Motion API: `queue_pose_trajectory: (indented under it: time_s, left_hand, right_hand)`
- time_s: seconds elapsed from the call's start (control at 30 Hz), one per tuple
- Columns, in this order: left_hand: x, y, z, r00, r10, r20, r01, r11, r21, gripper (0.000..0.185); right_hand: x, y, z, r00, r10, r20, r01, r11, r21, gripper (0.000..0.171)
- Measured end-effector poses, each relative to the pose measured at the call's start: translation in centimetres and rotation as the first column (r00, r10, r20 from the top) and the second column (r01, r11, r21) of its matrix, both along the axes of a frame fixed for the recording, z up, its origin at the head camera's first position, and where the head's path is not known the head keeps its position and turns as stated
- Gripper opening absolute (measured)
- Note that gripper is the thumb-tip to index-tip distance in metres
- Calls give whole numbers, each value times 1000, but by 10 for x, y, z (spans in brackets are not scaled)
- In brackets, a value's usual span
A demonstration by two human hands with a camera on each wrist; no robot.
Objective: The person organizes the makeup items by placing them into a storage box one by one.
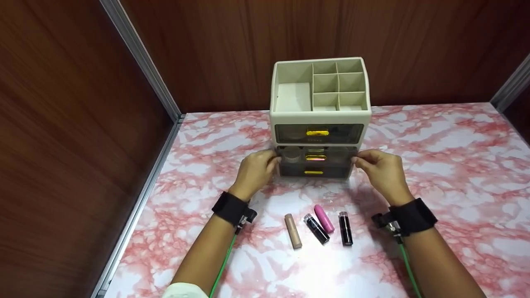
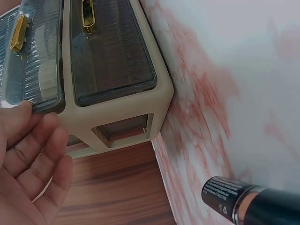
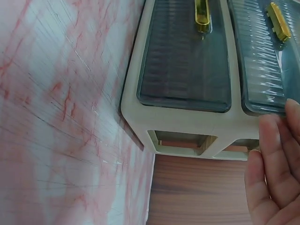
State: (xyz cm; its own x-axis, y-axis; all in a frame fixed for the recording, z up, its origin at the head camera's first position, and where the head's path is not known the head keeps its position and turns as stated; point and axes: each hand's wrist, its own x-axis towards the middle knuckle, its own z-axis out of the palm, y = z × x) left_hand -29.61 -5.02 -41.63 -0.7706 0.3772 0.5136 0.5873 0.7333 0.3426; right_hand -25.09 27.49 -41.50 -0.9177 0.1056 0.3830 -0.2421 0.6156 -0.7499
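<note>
A cream desktop organizer with three smoky transparent drawers stands toward the back of the table. Its middle drawer sits slightly forward of the frame, and a round item shows through it. At that drawer's left corner, my left hand pinches the front edge between thumb and fingers. My right hand pinches the right corner the same way; the right wrist view shows its fingertips at the drawer's edge. Gold handles mark the drawer fronts, and neither hand touches them.
In front of the organizer lie a tan tube, a pink tube, and two black lipstick-like tubes. Divided compartments top the organizer. Wood panels stand behind and at the left of the marbled table.
</note>
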Motion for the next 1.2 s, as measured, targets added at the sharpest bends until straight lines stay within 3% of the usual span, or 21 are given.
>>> queue_pose_trajectory:
  time_s: [0.2,0.47,0.77,0.97,1.2]
  left_hand:
    - [-3,0,1,1000,8,-21,-8,1000,12,19]
    - [-7,1,1,996,69,-50,-68,997,21,27]
    - [-10,0,2,996,88,-31,-88,996,19,24]
    - [-11,0,3,997,79,-23,-79,997,21,25]
    - [-11,-2,-4,998,56,-10,-55,994,95,21]
  right_hand:
    - [-3,0,-1,999,-9,-33,9,1000,7,16]
    - [-6,1,0,989,-50,-137,57,997,52,13]
    - [-8,2,0,996,-77,-43,78,997,13,24]
    - [-8,3,0,997,-72,-32,72,997,-9,25]
    - [-5,-1,-8,999,-43,15,44,996,-75,24]
